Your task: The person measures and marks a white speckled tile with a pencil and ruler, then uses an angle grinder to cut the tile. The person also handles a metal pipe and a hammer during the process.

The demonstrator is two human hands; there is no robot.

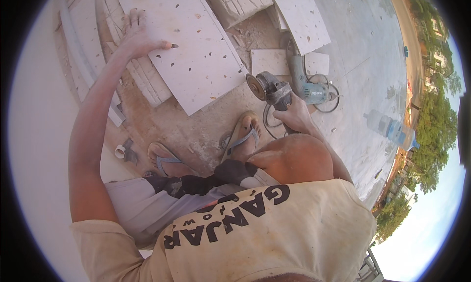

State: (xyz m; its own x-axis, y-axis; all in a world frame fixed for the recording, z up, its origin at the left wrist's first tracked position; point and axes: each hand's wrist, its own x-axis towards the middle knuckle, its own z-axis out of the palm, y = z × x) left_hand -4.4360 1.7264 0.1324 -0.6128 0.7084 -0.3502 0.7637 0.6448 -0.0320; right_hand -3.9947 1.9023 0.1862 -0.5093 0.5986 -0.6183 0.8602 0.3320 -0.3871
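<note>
My left hand [140,40] lies on the left edge of a white speckled slab [196,56], fingers and thumb spread. My right hand [297,112] is wrapped round the body of a dark angle grinder [277,90]. The grinder's round disc [256,87] is just off the slab's right edge; whether they touch I cannot tell. Beneath the slab, rough pale blocks [149,80] show along its left side. My feet, in flip-flops [240,134], are close to the slab's near end.
A teal corded power tool [306,83] lies right of the grinder, its cable looped around it. Another speckled slab [299,17] and a concrete block [240,4] are farther off. Long pale strips [83,51] lie at left. A large clear bottle [390,130] stands at right; a white pipe piece [120,151] lies near my foot.
</note>
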